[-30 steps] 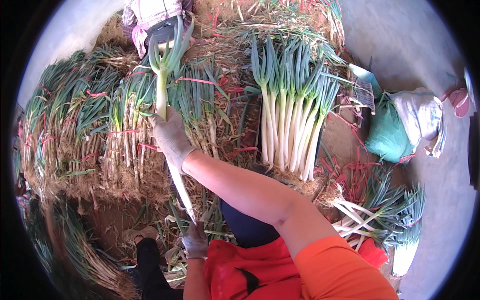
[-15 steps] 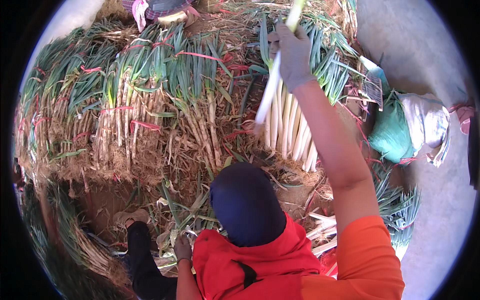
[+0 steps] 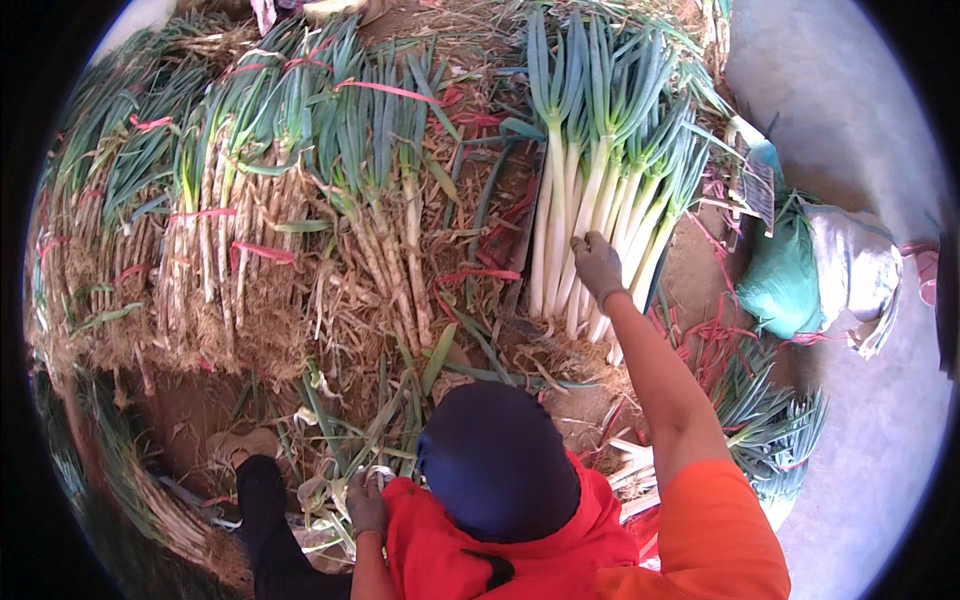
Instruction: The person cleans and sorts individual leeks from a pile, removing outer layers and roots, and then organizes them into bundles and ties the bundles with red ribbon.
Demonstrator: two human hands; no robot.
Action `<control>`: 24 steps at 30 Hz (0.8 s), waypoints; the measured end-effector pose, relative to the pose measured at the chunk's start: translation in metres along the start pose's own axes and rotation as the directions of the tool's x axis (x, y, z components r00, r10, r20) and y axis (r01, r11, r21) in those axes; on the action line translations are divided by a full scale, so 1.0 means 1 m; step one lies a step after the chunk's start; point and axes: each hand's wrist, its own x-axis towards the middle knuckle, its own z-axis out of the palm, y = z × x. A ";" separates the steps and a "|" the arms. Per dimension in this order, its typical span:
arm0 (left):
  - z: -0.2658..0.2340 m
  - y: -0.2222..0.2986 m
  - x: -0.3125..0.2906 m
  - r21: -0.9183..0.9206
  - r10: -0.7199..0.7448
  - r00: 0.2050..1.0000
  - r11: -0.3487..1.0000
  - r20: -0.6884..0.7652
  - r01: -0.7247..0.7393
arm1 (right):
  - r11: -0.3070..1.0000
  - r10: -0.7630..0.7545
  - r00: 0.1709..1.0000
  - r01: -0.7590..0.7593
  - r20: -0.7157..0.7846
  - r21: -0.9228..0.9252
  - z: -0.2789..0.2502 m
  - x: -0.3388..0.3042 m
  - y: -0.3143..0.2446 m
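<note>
A pile of peeled green onions, white stalks toward me and green leaves away, lies right of the middle. My right hand, in a grey glove, rests on that pile, its fingers bent around one white stalk. Low and left of the middle, my left hand, also gloved, is closed beside loose peeled husks. What it holds, if anything, is too small to make out. In the lower middle, red clothing and a rounded dark blue shape cover part of the ground.
Unpeeled green onions with roots and red ties fill the left side. More lie at the lower left and lower right. A green sack and a white sack stand at right. Leaf scraps litter the soil.
My right hand has come down toward me from above the pile, and the green onion it held aloft now lies among the peeled ones. My left hand stays low by the husks.
</note>
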 end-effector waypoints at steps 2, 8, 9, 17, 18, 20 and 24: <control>0.012 -0.017 0.018 -0.106 0.054 0.998 0.993 -0.024 -0.057 | 0.998 -0.037 0.998 0.040 -0.042 0.056 0.003 -0.020 0.012; 0.032 0.029 0.037 -0.105 0.179 0.983 0.979 0.028 -0.175 | 0.890 -0.358 0.453 0.430 0.816 0.152 0.007 -0.130 0.041; 0.037 0.035 0.036 -0.086 0.200 0.979 0.977 0.045 -0.196 | 0.885 -0.334 0.420 0.448 0.844 0.127 0.006 -0.128 0.043; 0.029 0.042 0.046 -0.107 0.085 0.985 0.992 0.149 -0.069 | 0.972 -0.213 0.391 -0.012 0.896 0.236 0.001 -0.083 0.043; 0.031 0.050 0.048 -0.078 0.108 0.987 0.992 0.117 -0.099 | 0.962 -0.241 0.456 -0.002 0.857 0.271 0.002 -0.089 0.041; 0.025 0.078 0.048 -0.119 0.118 0.986 0.987 0.119 -0.104 | 0.981 -0.168 0.464 -0.009 0.870 0.194 0.007 -0.094 0.048; 0.050 0.078 0.065 -0.183 0.326 0.945 0.929 -0.003 -0.321 | 0.988 -0.152 0.413 0.049 0.898 0.144 0.018 -0.088 0.037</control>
